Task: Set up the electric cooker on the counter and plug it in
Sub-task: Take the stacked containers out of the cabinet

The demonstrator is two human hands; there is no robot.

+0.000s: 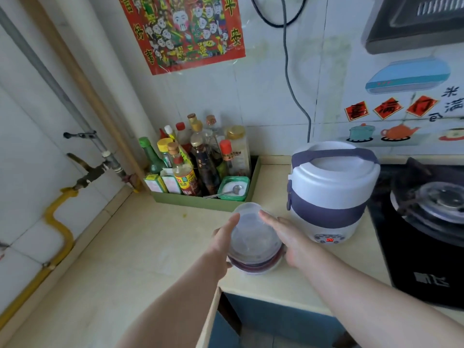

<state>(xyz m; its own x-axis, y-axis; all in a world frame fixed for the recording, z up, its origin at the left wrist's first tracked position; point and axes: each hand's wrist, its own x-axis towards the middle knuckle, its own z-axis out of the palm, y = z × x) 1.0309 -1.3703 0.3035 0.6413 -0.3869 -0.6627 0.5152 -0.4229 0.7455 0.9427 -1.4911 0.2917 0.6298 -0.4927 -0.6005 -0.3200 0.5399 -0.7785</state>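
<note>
The white and purple electric cooker [331, 189] stands on the beige counter [140, 247], lid on, handle across the top, with a red display lit on its front panel. Its grey cord [292, 91] runs up the tiled wall. Just left of the cooker, both hands hold a round translucent container [253, 237] with a purple rim, low over the counter. My left hand [224, 237] grips its left side and my right hand [288, 237] its right side.
A green tray [200, 200] of sauce bottles and a salt tub with a spoon sits in the back corner. A black gas stove [426, 222] with a clear lid on it is right of the cooker. Gas pipes run along the left wall.
</note>
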